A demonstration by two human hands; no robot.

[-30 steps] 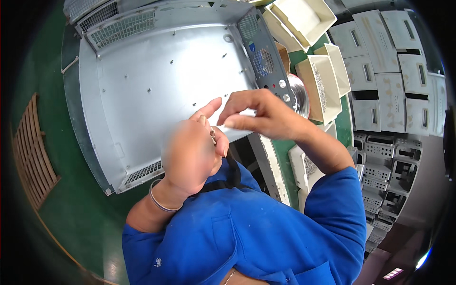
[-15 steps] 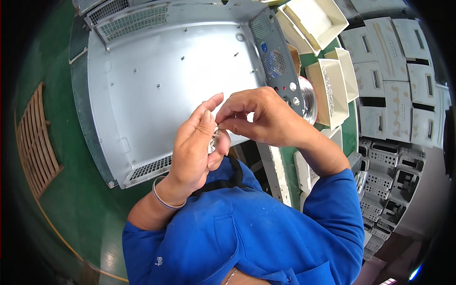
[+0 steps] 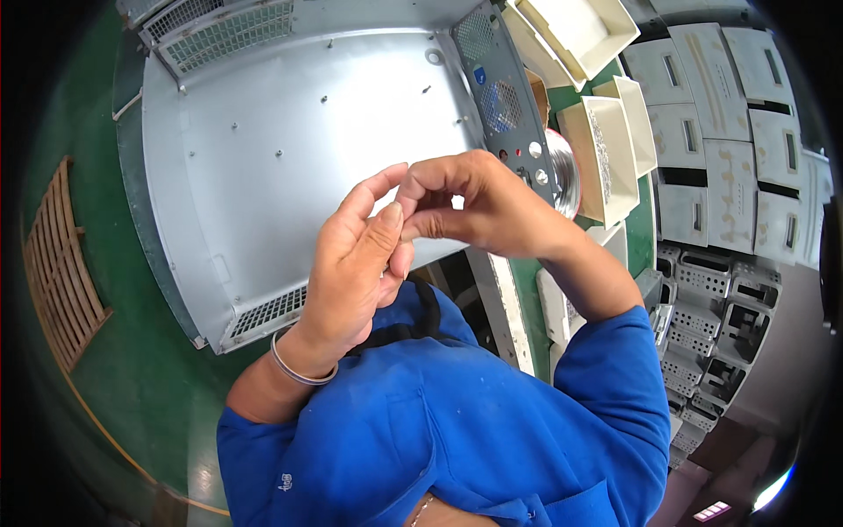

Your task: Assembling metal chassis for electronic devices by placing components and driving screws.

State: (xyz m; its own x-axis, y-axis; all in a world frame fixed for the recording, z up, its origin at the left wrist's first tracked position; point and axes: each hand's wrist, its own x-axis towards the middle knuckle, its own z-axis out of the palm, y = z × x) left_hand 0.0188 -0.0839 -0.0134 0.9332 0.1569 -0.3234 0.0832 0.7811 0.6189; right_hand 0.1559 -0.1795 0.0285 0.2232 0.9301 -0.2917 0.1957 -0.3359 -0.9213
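Observation:
My left hand [image 3: 347,263] is raised over the near edge of a large grey metal case [image 3: 255,193], its fingers curled inward and its thumb up. Small whitish pieces showed in its palm a moment earlier; its fingers now hide them. Against its fingertips, my right hand [image 3: 479,202] pinches with thumb and forefinger. Whatever is in that pinch is hidden or too small to make out. Several short studs stand up from the case's bare floor. The dark panel [image 3: 514,114] on its right side has round mesh vents and small holes.
Right of the case, cream bins [image 3: 606,158] stand on a green bench beside a spool of shiny wire [image 3: 565,176]. Pale boxed units [image 3: 729,149] and perforated metal frames [image 3: 711,342] are stacked at far right. A wooden pallet [image 3: 66,259] lies on the green floor at left.
The view has shifted slightly, so the case appears further left. My fingers have drawn closer together, and the whitish pieces in my left palm have gone out of sight.

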